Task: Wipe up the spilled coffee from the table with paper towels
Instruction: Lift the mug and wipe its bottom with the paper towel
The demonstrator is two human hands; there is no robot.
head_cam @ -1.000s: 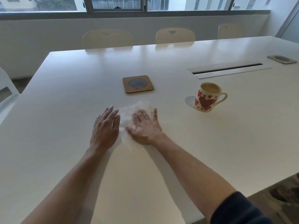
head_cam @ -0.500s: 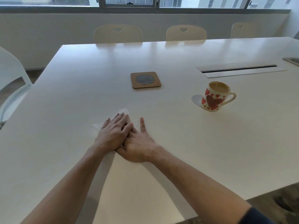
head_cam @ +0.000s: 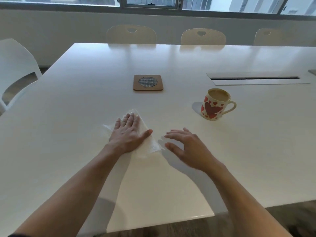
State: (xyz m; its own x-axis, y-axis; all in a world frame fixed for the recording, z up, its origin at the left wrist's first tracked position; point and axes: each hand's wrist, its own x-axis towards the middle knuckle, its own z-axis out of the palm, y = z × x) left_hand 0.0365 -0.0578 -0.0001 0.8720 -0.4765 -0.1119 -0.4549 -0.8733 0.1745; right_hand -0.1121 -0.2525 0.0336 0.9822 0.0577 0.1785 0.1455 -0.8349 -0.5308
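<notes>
white counter (head_cam: 85, 151): left hand (head_cam: 127, 134) flat, pinning towel (head_cam: 147, 146) to blot; right hand (head_cam: 185, 147) hovers, grip loose, holding nothing.

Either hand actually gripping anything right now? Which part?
Nothing gripped. The left hand presses flat on the middle of the paper towel; the right hand is open beside it, holding nothing.

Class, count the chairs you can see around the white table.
4. Three cream chairs stand along the far edge: left, middle, right. One white plastic chair stands at the left side. More may lie outside the view.
</notes>
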